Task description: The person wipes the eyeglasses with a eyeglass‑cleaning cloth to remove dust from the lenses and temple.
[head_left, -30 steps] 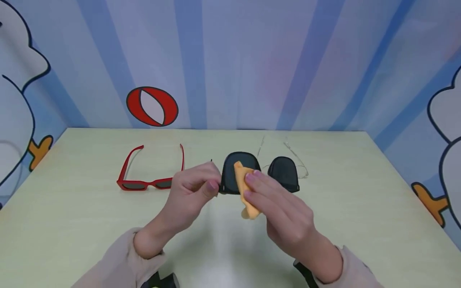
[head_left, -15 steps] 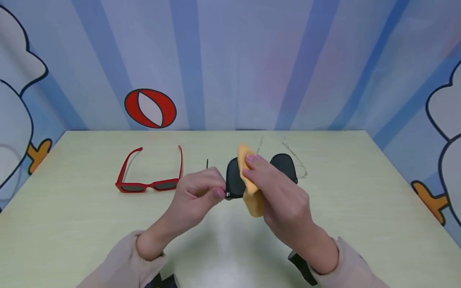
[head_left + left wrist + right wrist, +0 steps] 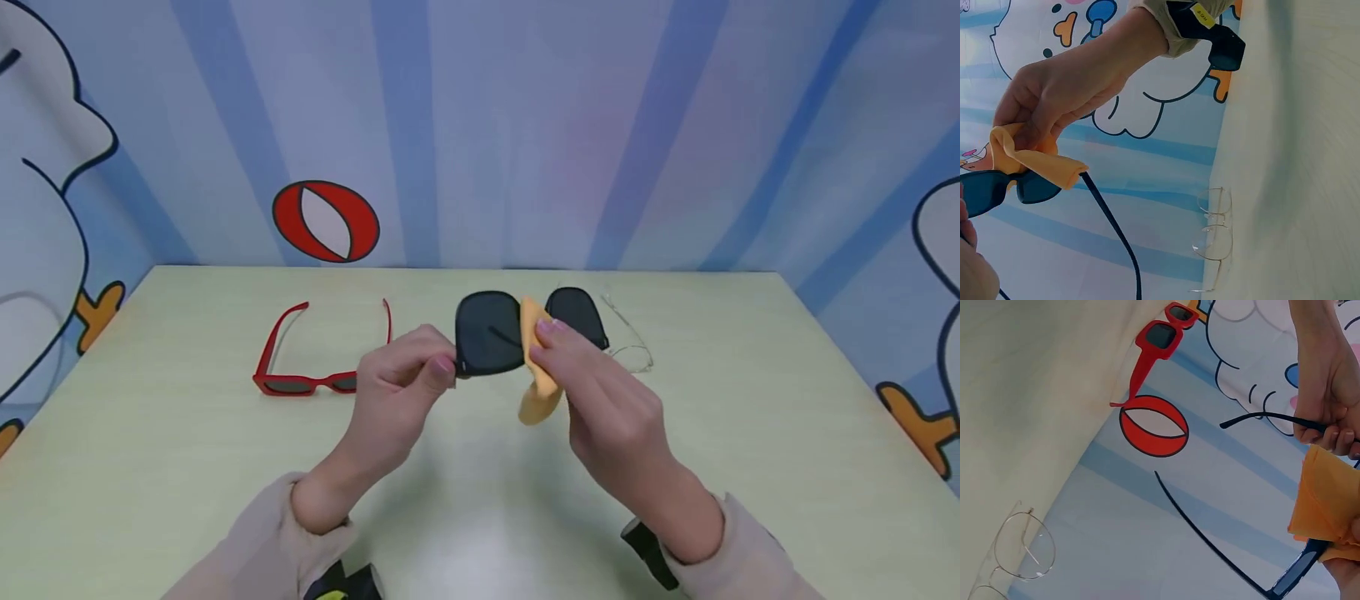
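Black sunglasses (image 3: pixel 487 333) are held up over the table, dark lenses side by side. My left hand (image 3: pixel 401 400) pinches their left corner between thumb and fingers. My right hand (image 3: pixel 611 408) grips a folded yellow-orange cleaning cloth (image 3: pixel 536 362), which lies over the bridge area between the two lenses. In the left wrist view the cloth (image 3: pixel 1041 159) hangs over the top of the frame beneath my right fingers. From the right wrist view, one long black temple arm (image 3: pixel 1204 534) sticks out, and the cloth (image 3: pixel 1322 494) wraps part of the frame.
Red sunglasses (image 3: pixel 300 385) stand on the table at the left, partly behind my left hand. Thin wire-rimmed round glasses (image 3: pixel 633 354) lie behind the right lens. A printed blue backdrop (image 3: pixel 495 133) rises along the table's back edge.
The cloth has slid rightward off the left lens to the bridge, baring that lens. My hands and the black sunglasses sit slightly higher in the head view than half a second ago.
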`<state>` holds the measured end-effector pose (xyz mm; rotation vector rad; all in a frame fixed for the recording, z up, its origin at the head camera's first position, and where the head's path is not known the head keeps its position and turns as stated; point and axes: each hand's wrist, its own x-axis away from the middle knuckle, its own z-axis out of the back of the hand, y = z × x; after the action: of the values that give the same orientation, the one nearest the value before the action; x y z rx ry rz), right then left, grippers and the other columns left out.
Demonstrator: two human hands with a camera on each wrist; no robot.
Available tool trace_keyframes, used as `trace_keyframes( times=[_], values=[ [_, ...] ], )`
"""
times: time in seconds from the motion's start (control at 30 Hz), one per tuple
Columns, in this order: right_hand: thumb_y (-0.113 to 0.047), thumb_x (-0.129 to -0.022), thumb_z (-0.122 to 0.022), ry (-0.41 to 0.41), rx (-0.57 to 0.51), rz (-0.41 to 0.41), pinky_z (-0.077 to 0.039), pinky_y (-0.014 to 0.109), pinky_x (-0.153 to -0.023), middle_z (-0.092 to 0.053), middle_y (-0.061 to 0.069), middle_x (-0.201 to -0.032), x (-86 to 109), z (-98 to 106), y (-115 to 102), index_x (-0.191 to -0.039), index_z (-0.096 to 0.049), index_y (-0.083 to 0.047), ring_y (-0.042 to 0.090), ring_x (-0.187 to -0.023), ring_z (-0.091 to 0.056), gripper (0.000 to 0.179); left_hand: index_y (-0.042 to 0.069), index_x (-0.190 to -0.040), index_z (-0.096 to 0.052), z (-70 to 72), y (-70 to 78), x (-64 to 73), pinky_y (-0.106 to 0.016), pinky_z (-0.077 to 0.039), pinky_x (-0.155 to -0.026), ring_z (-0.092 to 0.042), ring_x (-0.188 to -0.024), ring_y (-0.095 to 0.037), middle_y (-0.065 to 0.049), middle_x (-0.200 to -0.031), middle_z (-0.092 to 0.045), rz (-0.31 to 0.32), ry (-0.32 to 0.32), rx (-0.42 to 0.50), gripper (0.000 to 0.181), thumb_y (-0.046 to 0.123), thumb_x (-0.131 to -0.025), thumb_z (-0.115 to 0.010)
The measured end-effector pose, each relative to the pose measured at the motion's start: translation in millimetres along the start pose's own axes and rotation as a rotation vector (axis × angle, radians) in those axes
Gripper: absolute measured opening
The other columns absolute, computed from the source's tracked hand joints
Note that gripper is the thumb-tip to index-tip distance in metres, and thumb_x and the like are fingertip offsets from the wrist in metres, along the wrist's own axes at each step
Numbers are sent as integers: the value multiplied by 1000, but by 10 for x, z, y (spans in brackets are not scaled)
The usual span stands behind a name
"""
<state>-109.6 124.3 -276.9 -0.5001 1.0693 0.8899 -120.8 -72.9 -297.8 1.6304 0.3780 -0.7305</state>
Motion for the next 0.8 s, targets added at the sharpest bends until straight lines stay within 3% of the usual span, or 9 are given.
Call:
trace_keyframes(
  times=[0.1, 0.33, 0.4, 0.57, 0.7, 0.8],
  values=[
    [-5, -96, -50, 24, -15, 19, -51, 35, -81, -67, 17, -106, 39, -1, -21, -100, -66, 4, 30, -96, -65, 19, 13, -85, -69, -37, -10, 0, -26, -43, -61, -48, -72, -17, -1, -73, -53, 20, 19, 34, 21, 32, -86, -62],
    [-1, -91, -56, 76, -76, 160, -51, 33, -82, -66, 20, -104, -20, -87, -187, -102, -66, 7, 29, -99, -64, 17, -7, -88, -63, -120, -40, 14, -24, -44, -61, -49, -72, -18, -5, -76, -55, -9, -68, 34, 38, 30, -88, -59],
    [0, -91, -55, 75, -74, 171, -51, 34, -82, -66, 20, -104, -38, -86, -204, -102, -66, 6, 29, -99, -64, 16, -1, -89, -67, -113, -27, 16, -24, -45, -61, -49, -72, -17, -4, -76, -55, -12, -66, 49, 33, 30, -89, -59],
    [1, -92, -54, 77, -42, 116, -51, 34, -81, -67, 19, -103, -38, -13, -130, -99, -67, 6, 31, -96, -65, 16, 23, -90, -72, -63, 15, 5, -24, -44, -63, -49, -72, -17, 0, -75, -56, 19, -1, 124, 14, 32, -86, -61],
    [0, -94, -51, 94, -26, 19, -50, 31, -83, -67, 17, -102, -20, 82, -24, -99, -68, 5, 30, -92, -66, 18, 25, -91, -72, 1, 31, 8, -25, -45, -64, -50, -72, -16, 0, -75, -56, 15, 11, 144, 13, 31, -87, -62],
    [13, -87, -54, 109, -15, -83, -48, 27, -87, -68, 16, -103, -15, 191, 59, -101, -67, 4, 31, -91, -66, 22, 24, -92, -72, 50, 51, 9, -25, -44, -63, -49, -72, -16, -1, -75, -56, 3, 15, 144, 14, 31, -87, -61]
  ],
)
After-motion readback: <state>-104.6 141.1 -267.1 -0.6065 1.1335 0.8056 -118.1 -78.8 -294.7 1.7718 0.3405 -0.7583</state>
